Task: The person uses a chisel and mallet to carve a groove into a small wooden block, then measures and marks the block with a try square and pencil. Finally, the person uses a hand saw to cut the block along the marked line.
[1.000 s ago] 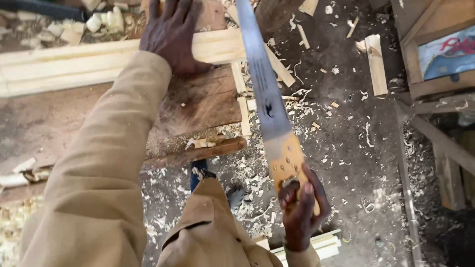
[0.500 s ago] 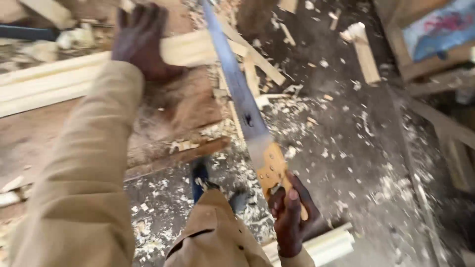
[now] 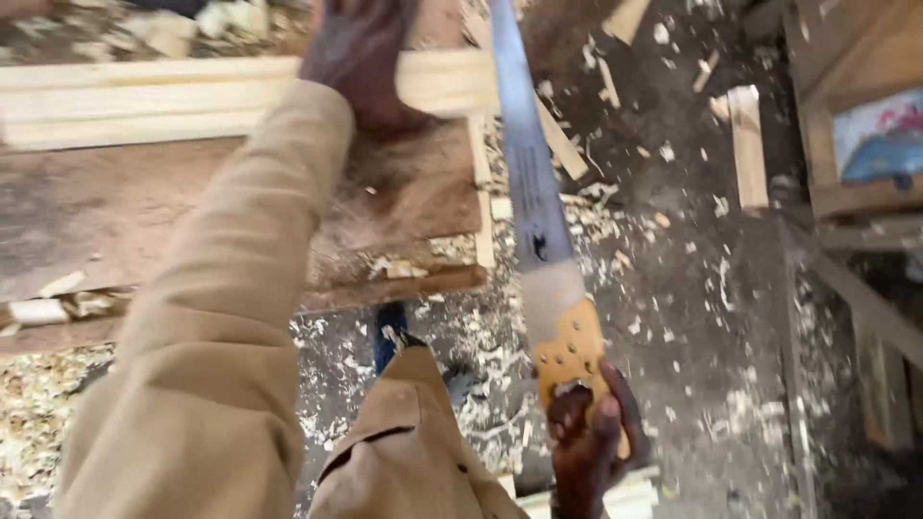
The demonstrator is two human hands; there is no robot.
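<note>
My left hand [image 3: 361,62] presses flat on a pale wooden plank [image 3: 144,96] that lies across a worn brown workbench [image 3: 125,207]. My right hand [image 3: 588,442] grips the yellow wooden handle of a hand saw [image 3: 531,192]. The long steel blade runs away from me along the plank's right end, just past the bench's right edge. The blade's tip is cut off by the top of the view.
Wood shavings and sawdust cover the dark floor [image 3: 692,317]. Offcuts lie about, one pale block [image 3: 746,144] at the upper right. A wooden frame with a blue panel [image 3: 880,144] stands at the right edge. Pale planks [image 3: 625,495] lie near my right hand.
The saw has shifted along its length between frames, and the view has swung slightly. My left hand stays pressed on the plank.
</note>
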